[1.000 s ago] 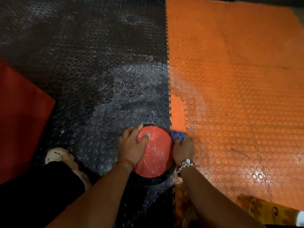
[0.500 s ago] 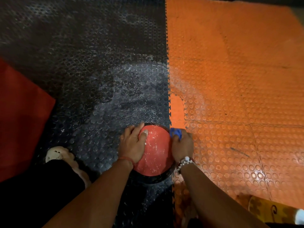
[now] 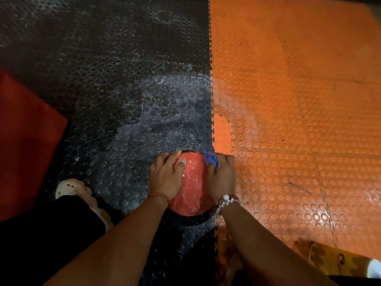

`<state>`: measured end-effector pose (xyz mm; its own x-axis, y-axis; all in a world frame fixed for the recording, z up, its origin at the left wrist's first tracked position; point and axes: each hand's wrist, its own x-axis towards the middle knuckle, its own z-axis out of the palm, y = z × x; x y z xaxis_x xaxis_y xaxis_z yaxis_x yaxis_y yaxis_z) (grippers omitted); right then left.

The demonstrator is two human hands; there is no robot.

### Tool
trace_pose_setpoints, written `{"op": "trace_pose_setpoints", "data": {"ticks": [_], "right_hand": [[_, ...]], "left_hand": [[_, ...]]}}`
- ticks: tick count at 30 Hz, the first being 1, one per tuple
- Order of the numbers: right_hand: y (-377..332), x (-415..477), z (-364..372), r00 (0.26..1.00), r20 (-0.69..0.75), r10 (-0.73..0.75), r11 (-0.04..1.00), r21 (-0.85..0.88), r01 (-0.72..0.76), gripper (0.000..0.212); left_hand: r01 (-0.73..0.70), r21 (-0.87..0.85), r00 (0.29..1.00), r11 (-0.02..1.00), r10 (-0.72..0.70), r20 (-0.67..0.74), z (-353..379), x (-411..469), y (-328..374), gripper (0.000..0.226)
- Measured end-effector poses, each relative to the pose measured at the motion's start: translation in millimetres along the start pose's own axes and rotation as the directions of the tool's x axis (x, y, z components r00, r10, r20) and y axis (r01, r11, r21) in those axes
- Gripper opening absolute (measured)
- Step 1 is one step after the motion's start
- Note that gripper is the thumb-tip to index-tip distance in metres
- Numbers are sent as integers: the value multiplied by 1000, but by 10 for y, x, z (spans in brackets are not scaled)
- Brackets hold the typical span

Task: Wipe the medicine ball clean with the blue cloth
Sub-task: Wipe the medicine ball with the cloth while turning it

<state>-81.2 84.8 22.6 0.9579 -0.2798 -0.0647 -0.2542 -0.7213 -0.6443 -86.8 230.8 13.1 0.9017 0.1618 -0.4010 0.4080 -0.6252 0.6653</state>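
Observation:
A red and black medicine ball [image 3: 191, 188] rests on the floor where the black and orange mats meet. Its red top is wet and streaked with white. My left hand [image 3: 166, 178] lies over the ball's left side, fingers spread and thumb on the red face. My right hand [image 3: 222, 178] presses on the ball's right side and grips the blue cloth [image 3: 210, 159], a small part of which shows above my fingers near the ball's top right.
The studded black mat [image 3: 123, 89] has a pale wet patch beyond the ball. The orange mat [image 3: 299, 100] fills the right. A red mat [image 3: 26, 141] lies at left. My slippered foot [image 3: 72, 188] is left of the ball; a yellow patterned object [image 3: 338, 263] is at bottom right.
My right hand has slid the blue cloth up and inward along the ball's right edge toward its top. The left hand has stayed put on the left side.

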Motion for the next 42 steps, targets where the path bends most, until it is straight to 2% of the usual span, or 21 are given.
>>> {"op": "trace_pose_setpoints", "data": {"ticks": [3, 6, 8, 10, 12, 14, 16, 19, 21, 24, 26, 28, 31, 33, 36, 38, 40, 42], "right_hand": [[256, 59, -28, 974, 5, 227, 974, 22, -227, 27], [307, -190, -10, 944, -63, 324, 945, 73, -320, 25], [187, -408, 7, 954, -118, 275, 958, 120, -262, 27], [12, -543, -7, 982, -133, 133, 983, 144, -114, 30], [-105, -529, -17, 996, -78, -43, 995, 91, 50, 37], [-127, -378, -29, 991, -29, -129, 991, 39, 130, 35], [-74, -203, -68, 996, -5, -87, 996, 7, 87, 30], [126, -93, -139, 993, 3, 120, 993, 7, -120, 29], [195, -204, -139, 978, -33, 206, 978, 37, -205, 28], [110, -553, -70, 980, -102, 173, 980, 122, -160, 31], [-20, -726, -51, 994, -100, 48, 990, 138, -34, 41], [-92, -710, -53, 994, -66, -86, 990, 106, 93, 45], [-93, -429, -45, 987, 9, -161, 987, 15, 161, 35], [-46, -237, -66, 994, 0, -111, 994, -19, 110, 30], [96, -106, -136, 991, -18, 130, 991, -11, -130, 28], [167, -188, -135, 973, -53, 225, 974, 28, -224, 26], [160, -379, -83, 972, -92, 214, 975, 77, -208, 27], [75, -570, -24, 986, -111, 128, 989, 85, -119, 30]], "left_hand": [[23, 6, 1000, 1000, -23, -1, 9, -6, 34, 45], [31, -10, 1000, 999, -31, -5, 11, -12, 31, 45], [34, -9, 999, 999, -34, -6, 7, -5, 33, 46], [37, -8, 999, 999, -37, -9, -1, 10, 42, 45], [38, 8, 999, 999, -38, -2, -2, 28, 47, 45], [29, 38, 1000, 999, -29, 6, 3, 21, 47, 46], [26, 47, 1000, 999, -26, 3, 9, 0, 46, 47], [40, 29, 999, 999, -40, -5, 24, -27, 50, 47], [49, 17, 999, 999, -49, -12, 34, -21, 53, 46], [67, 9, 998, 998, -67, -12, 27, 30, 60, 45], [71, 11, 997, 997, -71, -9, 15, 53, 75, 45], [65, 23, 998, 998, -65, 14, 2, 74, 80, 46], [27, 9, 998, 1000, -27, 50, -26, 96, 36, 42], [21, -52, 998, 998, -18, 63, -50, 105, -16, 39], [23, -94, 999, 995, -19, 46, -37, 66, -42, 38], [18, -86, 1000, 996, -16, 22, -11, 44, -36, 38], [16, -81, 1000, 997, -14, 15, -2, 41, -32, 39], [13, -85, 1000, 996, -13, 4, -12, 56, -49, 39]]}}
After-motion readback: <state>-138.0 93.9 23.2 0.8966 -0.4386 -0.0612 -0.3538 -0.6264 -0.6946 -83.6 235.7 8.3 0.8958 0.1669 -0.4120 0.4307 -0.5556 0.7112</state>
